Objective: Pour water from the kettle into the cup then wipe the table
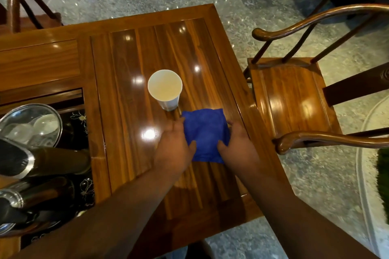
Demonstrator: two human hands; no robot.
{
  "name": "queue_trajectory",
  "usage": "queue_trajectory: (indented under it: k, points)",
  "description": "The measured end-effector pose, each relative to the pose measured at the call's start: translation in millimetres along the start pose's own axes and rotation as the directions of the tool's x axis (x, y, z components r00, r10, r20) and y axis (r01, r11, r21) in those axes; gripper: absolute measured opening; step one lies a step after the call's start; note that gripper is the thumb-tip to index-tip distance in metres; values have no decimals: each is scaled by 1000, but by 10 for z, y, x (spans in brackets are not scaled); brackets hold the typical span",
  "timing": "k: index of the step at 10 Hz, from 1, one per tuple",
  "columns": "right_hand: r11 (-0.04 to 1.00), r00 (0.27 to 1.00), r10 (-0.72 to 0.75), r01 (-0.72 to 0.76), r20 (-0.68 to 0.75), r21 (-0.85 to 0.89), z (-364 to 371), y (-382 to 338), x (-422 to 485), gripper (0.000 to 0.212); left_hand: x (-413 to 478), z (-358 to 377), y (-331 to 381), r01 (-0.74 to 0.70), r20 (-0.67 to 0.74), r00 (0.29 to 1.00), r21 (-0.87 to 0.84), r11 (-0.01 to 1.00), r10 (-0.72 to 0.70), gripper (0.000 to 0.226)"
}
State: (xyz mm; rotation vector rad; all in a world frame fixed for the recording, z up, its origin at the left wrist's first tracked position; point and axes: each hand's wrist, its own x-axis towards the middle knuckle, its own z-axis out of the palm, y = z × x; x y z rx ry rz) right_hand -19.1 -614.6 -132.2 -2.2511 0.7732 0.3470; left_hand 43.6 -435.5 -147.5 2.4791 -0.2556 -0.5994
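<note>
A white paper cup (pixel 164 87) stands upright on the glossy wooden table (pixel 134 59), a little beyond my hands. Just in front of it lies a folded blue cloth (pixel 205 132), flat on the tabletop. My left hand (pixel 174 145) holds the cloth's left edge and my right hand (pixel 237 143) holds its right edge, thumbs resting on top of the fabric. Dark steel vessels (pixel 31 162) lie at the left edge of the view; I cannot tell which of them is the kettle.
A metal bowl (pixel 31 124) with pale round items sits at the left on a dark patterned surface. A wooden armchair (pixel 294 94) stands close to the table's right side. Another chair (pixel 14 0) is at the far left. The floor is grey stone.
</note>
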Motion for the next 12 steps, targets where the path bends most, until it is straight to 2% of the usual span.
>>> queue_trajectory:
  k: [1, 2, 3, 4, 8, 10, 12]
  points:
    - [912, 958, -275, 234, -78, -338, 54, 33, -72, 68, -116, 79, -77, -244, -66, 958, 320, 915, 278, 62]
    - [838, 926, -377, 341, 2, -426, 85, 20, -36, 66, -59, 100, -112, -320, 15, 940, 379, 868, 340, 61]
    - [769, 909, -377, 413, 174, -487, 180, 60, 68, 64, 77, 148, -173, -325, 190, 945, 427, 844, 268, 64]
    - [747, 909, -330, 415, 253, -518, 262, 137, 121, 64, 129, 189, -220, -317, 252, 941, 436, 842, 224, 64]
    - [746, 926, -251, 371, 282, -554, 282, 116, 129, 66, 145, 171, -236, -310, 281, 940, 463, 831, 194, 67]
    - [742, 925, -263, 376, 275, -555, 119, -72, -117, 73, -136, -150, -276, -217, 203, 968, 398, 891, 145, 74]
    - [703, 863, -382, 503, 330, -502, 135, -500, -550, 81, -595, -722, -459, -95, 66, 995, 345, 934, 77, 82]
